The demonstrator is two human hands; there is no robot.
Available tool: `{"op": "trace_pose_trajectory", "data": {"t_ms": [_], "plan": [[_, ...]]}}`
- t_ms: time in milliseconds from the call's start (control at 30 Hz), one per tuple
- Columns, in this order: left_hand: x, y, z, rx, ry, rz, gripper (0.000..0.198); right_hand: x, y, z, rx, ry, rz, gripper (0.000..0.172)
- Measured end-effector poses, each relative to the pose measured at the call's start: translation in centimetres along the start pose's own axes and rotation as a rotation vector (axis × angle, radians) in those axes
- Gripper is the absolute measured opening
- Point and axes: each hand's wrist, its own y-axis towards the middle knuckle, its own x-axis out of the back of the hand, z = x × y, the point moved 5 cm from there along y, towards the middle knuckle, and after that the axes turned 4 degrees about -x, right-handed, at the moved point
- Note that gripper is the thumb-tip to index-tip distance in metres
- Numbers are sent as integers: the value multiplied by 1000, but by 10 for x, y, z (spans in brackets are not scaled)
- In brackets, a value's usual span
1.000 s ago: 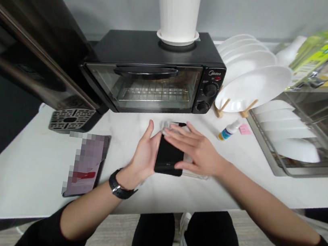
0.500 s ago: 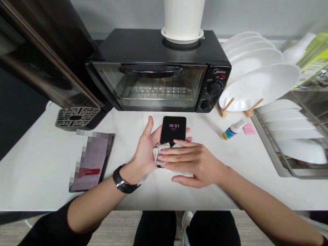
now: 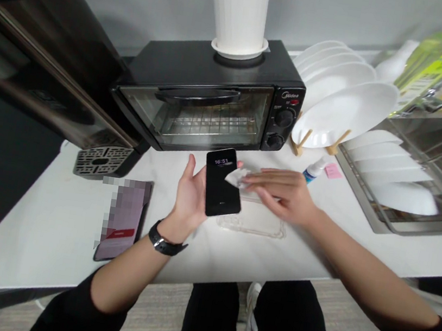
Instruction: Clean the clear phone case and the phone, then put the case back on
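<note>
A black smartphone [image 3: 222, 190] lies screen up across the palm of my left hand [image 3: 191, 200], its display lit with 16:51. My left fingers wrap beneath the phone, with their tips showing past its far right edge. Pinched in my right hand [image 3: 283, 193] is a crumpled white tissue [image 3: 238, 178], which overlaps the phone's right edge; whether it touches the glass I cannot tell. Under both hands, on the white counter, rests a clear phone case [image 3: 253, 226], partly hidden by my right hand.
A second phone [image 3: 124, 223] lies at the left. Behind stands a black toaster oven [image 3: 209, 103] with a white pot [image 3: 240, 15] on top. To the right are a small spray bottle [image 3: 314, 170], pink sticky notes [image 3: 333, 171], white plates [image 3: 345, 114] in a rack and a sink [image 3: 385, 224].
My right hand has moved up and right with the tissue, uncovering the lower part of the phone. The phone has shifted slightly left and tilted, and the clear case shows more.
</note>
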Motion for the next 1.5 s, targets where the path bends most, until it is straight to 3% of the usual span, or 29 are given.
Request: {"op": "trace_pose_trajectory", "data": {"t_ms": [100,167,233,300,400,433,633,767,933,1067,1133,1267,1367,1433,1500], "plan": [[5,5,-2,-32,-30,-40,71,24,4,-17,-204,-311,-174,30],[9,8,-3,-58,-54,-71,68,29,6,-17,-217,-402,-213,29],[12,10,-4,-86,-64,-105,66,19,7,-14,-194,-356,-79,26],[14,11,-6,-118,-60,-130,66,-1,3,-13,-224,-254,198,31],[15,11,-9,-161,-36,-151,66,-26,-8,-10,-254,-195,509,74],[15,11,-10,-172,-27,-160,65,-31,-10,-8,-250,-195,546,80],[16,12,-16,-214,-12,-172,62,-41,-11,6,-195,-107,600,78],[13,12,-26,-225,-30,-140,58,-30,-7,-3,-275,41,520,71],[11,10,-40,-340,7,-109,46,-17,-3,-35,-624,510,271,48],[12,10,-28,-268,24,-89,38,-41,-8,-44,-966,1057,95,52],[13,11,-14,-196,59,-105,37,-55,-11,-42,-1058,1260,5,53],[13,9,13,-143,171,-142,36,-75,-13,-34,-1067,1441,-56,47],[10,7,26,-165,203,-111,68,-82,-17,-30,-1040,1445,-70,37],[11,7,31,-180,229,-123,89,-85,-19,-28,-1042,1435,-77,43],[14,6,32,-210,266,-166,90,-87,-20,-27,-1034,1426,-75,51]]}}
